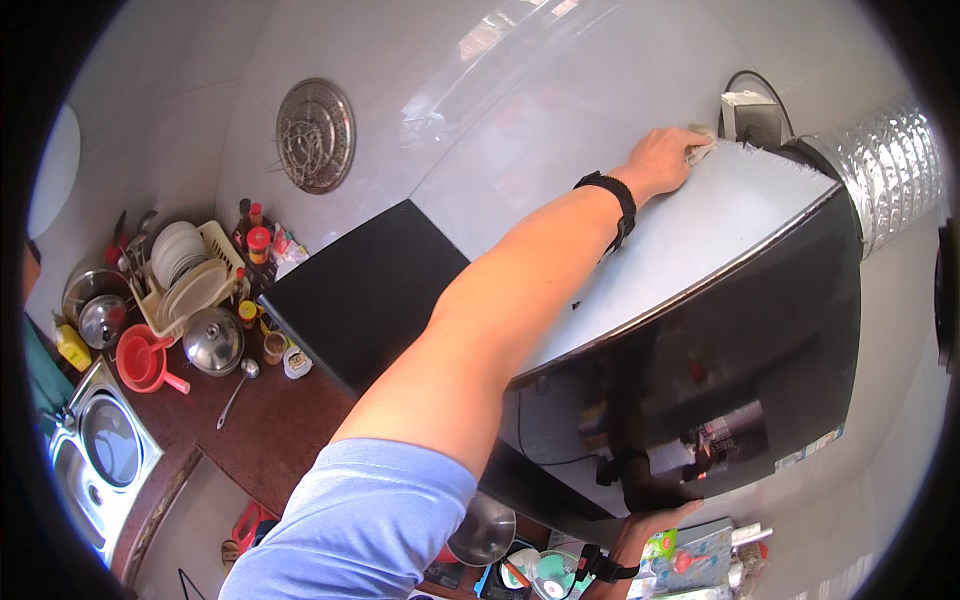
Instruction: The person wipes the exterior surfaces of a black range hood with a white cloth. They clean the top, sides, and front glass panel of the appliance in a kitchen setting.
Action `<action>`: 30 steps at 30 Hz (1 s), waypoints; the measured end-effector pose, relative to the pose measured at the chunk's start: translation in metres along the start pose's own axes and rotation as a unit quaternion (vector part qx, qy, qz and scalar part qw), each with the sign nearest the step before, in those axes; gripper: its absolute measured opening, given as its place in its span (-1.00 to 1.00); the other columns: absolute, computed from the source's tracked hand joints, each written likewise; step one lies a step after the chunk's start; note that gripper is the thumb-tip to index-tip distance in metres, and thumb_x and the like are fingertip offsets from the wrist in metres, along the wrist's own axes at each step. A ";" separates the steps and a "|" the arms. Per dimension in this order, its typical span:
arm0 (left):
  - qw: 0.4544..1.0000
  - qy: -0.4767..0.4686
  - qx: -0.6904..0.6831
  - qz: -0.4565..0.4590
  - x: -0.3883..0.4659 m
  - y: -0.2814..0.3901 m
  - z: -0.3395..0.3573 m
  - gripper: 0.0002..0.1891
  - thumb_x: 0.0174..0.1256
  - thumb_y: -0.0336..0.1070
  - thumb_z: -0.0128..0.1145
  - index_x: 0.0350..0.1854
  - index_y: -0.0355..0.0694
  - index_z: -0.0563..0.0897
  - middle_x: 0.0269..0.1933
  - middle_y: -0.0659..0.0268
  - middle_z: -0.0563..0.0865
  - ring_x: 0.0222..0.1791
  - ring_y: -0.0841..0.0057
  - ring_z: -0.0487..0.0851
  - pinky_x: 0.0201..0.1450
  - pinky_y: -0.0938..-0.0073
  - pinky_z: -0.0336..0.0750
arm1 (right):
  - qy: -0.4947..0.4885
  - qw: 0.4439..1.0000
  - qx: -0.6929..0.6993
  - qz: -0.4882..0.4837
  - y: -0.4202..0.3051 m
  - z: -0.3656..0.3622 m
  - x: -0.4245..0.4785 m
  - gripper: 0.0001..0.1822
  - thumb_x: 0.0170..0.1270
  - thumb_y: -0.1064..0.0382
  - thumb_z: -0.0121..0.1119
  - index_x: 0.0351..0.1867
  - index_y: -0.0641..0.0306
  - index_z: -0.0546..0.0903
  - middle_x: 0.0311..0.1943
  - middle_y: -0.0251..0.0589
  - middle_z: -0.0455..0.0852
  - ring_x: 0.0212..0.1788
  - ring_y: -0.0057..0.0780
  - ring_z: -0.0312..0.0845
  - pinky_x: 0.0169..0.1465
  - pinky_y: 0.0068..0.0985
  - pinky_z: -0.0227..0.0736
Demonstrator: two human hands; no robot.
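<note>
My left hand [661, 159] grips a small crumpled cloth [702, 150] at the back edge of a range hood's pale top panel [675, 247], close to the wall. A black band circles that wrist. The hood's glossy black front [757, 352] faces me and mirrors things in the room. Low on the right, my right hand [660, 519] has its fingers stretched along the lower part of this front; it is seen nearly edge-on and seems to hold nothing. A small dark speck [576, 305] lies on the pale panel beside my left forearm.
A foil duct [889, 172] and a small box with a cable [752, 120] stand at the hood's far end. A black panel [375, 289] adjoins it. Leftward are a dish rack [169, 319], a lidded pot [214, 341], a red dipper [142, 360] and a steel sink [94, 480]. An electric fan [559, 574] is below.
</note>
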State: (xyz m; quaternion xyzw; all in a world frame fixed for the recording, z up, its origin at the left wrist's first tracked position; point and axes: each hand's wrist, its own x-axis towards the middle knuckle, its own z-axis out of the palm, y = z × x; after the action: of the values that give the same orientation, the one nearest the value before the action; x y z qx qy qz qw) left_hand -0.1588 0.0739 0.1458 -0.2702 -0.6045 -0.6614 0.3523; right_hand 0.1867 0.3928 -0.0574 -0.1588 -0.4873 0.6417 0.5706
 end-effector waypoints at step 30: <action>0.986 -0.150 -0.036 0.058 -0.146 0.024 -0.089 -0.46 0.28 -0.63 0.11 0.31 -0.15 0.75 0.08 -0.06 0.82 -0.08 0.13 0.80 0.10 0.23 0.62 | -0.081 0.996 -0.010 -0.021 0.009 -0.016 0.018 0.00 0.56 -0.48 -0.13 0.60 0.45 0.32 0.59 0.08 0.34 0.58 -0.02 0.30 0.69 -0.13 0.03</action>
State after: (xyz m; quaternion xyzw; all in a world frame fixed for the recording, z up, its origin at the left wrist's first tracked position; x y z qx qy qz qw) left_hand -0.0453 0.0052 0.0350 -0.4139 -0.6093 -0.6133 0.2852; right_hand 0.1880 0.4170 -0.0655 -0.1024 -0.5415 0.6354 0.5409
